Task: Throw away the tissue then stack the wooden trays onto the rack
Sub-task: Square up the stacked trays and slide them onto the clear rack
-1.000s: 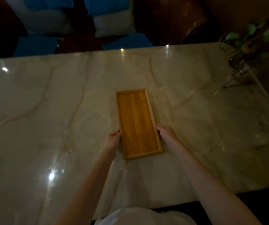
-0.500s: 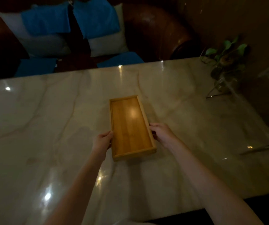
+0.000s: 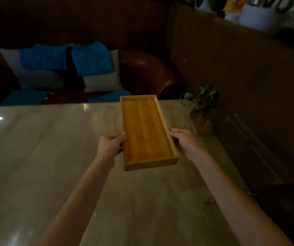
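Wooden tray (image 3: 147, 130), long and shallow with a raised rim, is held up above the table (image 3: 36, 166) between both hands, its long axis pointing away from the person and its near end tipped slightly lower so the short front wall faces the camera. The inside of the tray is bare, showing only the lengthwise grain of the boards. The left hand (image 3: 109, 145) clamps the tray's left long edge near the nearer half, thumb lying over the top of the rim and the fingers curled under out of sight, so its grip is pinching the tray wall. The right hand (image 3: 184, 142) mirrors it on the right long edge, thumb tip on the rim and the rest of the fingers tucked below the tray, its grip likewise closed on the wood. Both forearms stretch forward from the bottom of the view. The table beneath is a pale, glossy stone slab with faint veining and a few bright spots of reflected light. Near its far right corner stands a small plant (image 3: 200, 110) with green leaves in a clear glass vessel, just right of the tray's far end as seen from here. Beyond the table's far edge a dark brown sofa (image 3: 142, 73) carries blue and grey cushions (image 3: 93, 66). The room is dim and the rack cannot be made out.
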Available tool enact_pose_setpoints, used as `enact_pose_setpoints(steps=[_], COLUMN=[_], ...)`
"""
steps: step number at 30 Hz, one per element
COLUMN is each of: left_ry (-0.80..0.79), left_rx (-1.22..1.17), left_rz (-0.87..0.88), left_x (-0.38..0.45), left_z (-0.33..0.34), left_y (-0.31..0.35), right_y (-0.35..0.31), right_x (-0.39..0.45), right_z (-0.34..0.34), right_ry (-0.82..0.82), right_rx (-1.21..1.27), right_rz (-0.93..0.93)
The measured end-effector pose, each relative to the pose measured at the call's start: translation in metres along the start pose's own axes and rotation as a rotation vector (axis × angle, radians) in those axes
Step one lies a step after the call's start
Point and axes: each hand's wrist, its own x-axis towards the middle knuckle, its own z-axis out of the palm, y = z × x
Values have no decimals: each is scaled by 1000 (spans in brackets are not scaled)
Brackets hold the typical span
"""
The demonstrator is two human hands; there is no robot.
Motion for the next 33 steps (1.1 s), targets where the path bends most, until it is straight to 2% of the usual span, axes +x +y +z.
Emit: enact_pose_setpoints(steps=[5,9,16,24,33], left_ry=[-104,-140,-207,-229,-228], left_rx=[1,-9,39,64,34], left_rz=[96,79,29,-26,-101], left_x=[-26,-40,-63,-71,-65], left_z=[75,134,207,243,253], left_y=[-3,-16,-43,-55,-62], right_y=[-6,6,28,46,53], right_x=[-14,-21,-41,-31,-18], right_z=[-79,-135,-205,-243,-245], right_ry=[125,272,308,335,294], right_rx=[-53,-77,-79,-155,-86], right_rz=[-1,33,110,140,152])
